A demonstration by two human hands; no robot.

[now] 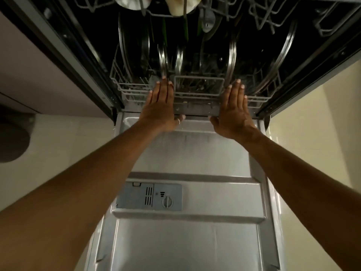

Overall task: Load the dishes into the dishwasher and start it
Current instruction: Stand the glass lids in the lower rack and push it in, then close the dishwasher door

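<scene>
Left hand (159, 106) and right hand (235, 110), fingers straight, press flat on the front rail of the lower rack (198, 109), either side of centre. The rack, holding upright dishes (232, 61), lies straight ahead beyond the lowered door (185, 241).

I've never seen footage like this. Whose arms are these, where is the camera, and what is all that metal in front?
No robot here: a person wears one camera on the head, looking forward and down, so you see their own arms. The shiny panel below is the dishwasher door, folded open, with its detergent compartment. Beyond it, the left hand and right hand press flat, fingers straight, against the front of the lower rack; neither holds anything. Round metal-rimmed pieces, probably lids, stand on edge in that rack. Above, the upper rack carries pale dishes.
</scene>
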